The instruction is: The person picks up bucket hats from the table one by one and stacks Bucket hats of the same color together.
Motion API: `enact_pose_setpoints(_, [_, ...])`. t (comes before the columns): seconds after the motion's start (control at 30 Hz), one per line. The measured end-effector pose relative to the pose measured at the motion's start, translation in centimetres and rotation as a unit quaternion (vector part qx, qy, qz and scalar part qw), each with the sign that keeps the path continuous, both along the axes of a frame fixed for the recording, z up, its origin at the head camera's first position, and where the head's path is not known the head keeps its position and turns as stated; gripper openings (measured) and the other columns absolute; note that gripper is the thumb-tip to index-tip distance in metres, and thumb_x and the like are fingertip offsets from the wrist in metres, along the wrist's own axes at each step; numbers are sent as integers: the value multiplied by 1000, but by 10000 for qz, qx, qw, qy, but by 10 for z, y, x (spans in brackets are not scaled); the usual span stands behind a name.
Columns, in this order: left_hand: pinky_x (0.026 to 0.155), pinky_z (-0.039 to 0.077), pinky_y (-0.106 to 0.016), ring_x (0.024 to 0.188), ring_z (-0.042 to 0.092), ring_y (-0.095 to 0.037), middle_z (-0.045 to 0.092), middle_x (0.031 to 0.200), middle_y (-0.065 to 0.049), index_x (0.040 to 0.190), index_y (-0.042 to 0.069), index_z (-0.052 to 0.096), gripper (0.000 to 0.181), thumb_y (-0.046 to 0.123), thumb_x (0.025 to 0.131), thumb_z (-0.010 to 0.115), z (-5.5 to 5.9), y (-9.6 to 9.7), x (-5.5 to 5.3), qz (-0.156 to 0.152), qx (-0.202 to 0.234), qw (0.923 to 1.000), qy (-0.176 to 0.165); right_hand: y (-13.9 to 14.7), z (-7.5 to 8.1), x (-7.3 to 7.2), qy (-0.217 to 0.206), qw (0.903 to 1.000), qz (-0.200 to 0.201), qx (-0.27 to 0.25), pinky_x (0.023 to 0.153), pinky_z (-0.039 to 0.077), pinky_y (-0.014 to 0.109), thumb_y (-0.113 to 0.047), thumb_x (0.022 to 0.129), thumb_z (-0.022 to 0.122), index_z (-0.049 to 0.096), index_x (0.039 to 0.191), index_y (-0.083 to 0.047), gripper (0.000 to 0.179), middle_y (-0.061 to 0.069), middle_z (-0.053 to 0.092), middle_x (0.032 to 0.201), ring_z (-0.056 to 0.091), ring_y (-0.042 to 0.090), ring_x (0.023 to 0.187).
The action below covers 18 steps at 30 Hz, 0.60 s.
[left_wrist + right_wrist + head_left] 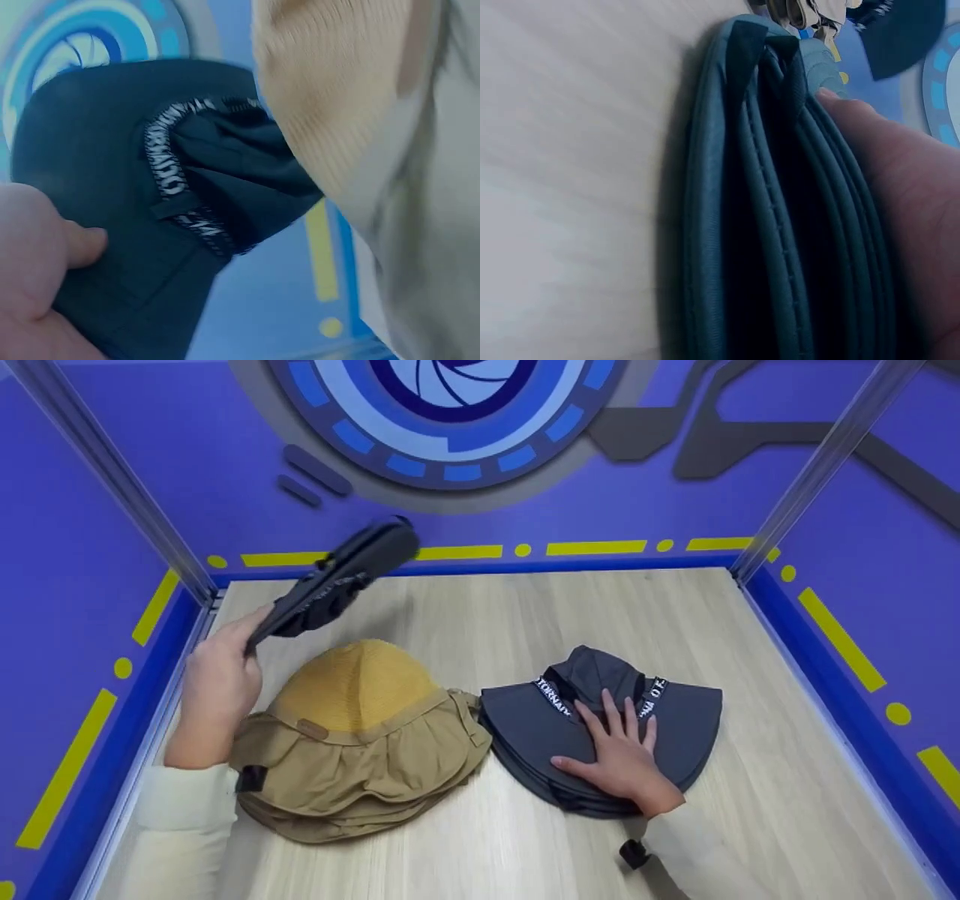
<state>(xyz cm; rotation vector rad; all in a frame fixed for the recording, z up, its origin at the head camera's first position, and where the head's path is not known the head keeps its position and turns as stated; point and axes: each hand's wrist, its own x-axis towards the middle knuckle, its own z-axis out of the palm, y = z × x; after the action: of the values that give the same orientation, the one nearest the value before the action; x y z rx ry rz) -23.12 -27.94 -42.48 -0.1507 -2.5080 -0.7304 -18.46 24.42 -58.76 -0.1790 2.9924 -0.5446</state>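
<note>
My left hand (221, 679) grips the brim of a dark hat (341, 577), raised above the table at the left. In the left wrist view the thumb lies on that dark brim (90, 142), and a white-lettered band rings its crown. My right hand (619, 742) rests with fingers spread on a stack of dark grey hats (525, 735) at the right; lettered bands show on the top one. The right wrist view shows the stack's layered brims (780, 225) edge-on. Between the hands lies a stack of khaki hats (375, 765) with a yellow crown (360, 690) on top.
Pale wood table (465, 855) carries both stacks, which lie side by side, nearly touching. A blue-purple printed wall (180, 457) stands at the back, with side walls left and right. Metal posts (832, 457) rise at the back corners.
</note>
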Motion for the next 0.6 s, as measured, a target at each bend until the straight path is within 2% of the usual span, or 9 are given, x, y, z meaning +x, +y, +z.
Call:
enact_pose_setpoints(0.1, [93,54,-63,114,68,-46,71,128,-17,132,13,70,57,-17,88,49,4,23,8,-277,14,9972,691,1,0,-1,5,10000,30,-15,114,-8,79,-87,77,59,29,163,-32,105,15,6,173,-3,50,157])
enact_pose_setpoints(0.17, [93,56,-60,116,68,-44,70,131,-16,134,13,69,61,-20,86,49,8,37,13,-472,-61,9948,905,1,0,-1,-7,10000,48,-34,114,-8,78,-85,80,59,28,163,-32,103,15,6,173,-3,50,157])
enact_pose_setpoints(0.27, [83,60,-55,117,68,-42,68,135,-15,137,16,67,70,-22,81,51,12,56,20,-705,-289,9905,1146,2,1,-1,-44,9999,122,-88,114,-8,78,-81,84,58,27,163,-32,99,16,5,173,-2,51,156])
enact_pose_setpoints(0.33, [81,61,-53,117,68,-42,67,136,-16,138,17,67,74,-24,79,51,11,68,24,-881,-442,9857,1364,3,3,-2,-88,9996,190,-177,114,-8,79,-77,86,59,27,163,-31,96,17,6,173,-2,52,156])
enact_pose_setpoints(0.4, [81,61,-51,115,69,-41,67,136,-16,137,18,67,72,-24,81,54,9,78,27,-1041,-527,9804,1590,5,8,-3,-103,9991,253,-326,114,-7,80,-73,88,61,29,163,-30,92,17,8,173,0,52,156])
enact_pose_setpoints(0.5, [91,59,-51,117,69,-40,67,137,-16,138,18,67,62,-19,89,58,5,93,31,-1322,-512,9724,1852,9,18,-5,-30,9977,249,-626,114,-4,80,-64,91,66,36,161,-25,86,19,13,172,4,51,156])
enact_pose_setpoints(0.6, [96,58,-50,120,68,-38,66,138,-17,138,17,67,55,-14,93,60,1,105,36,-1598,-418,9634,2112,12,32,-6,117,9917,103,-1276,119,2,75,-54,95,66,46,155,-16,74,21,22,169,10,49,156])
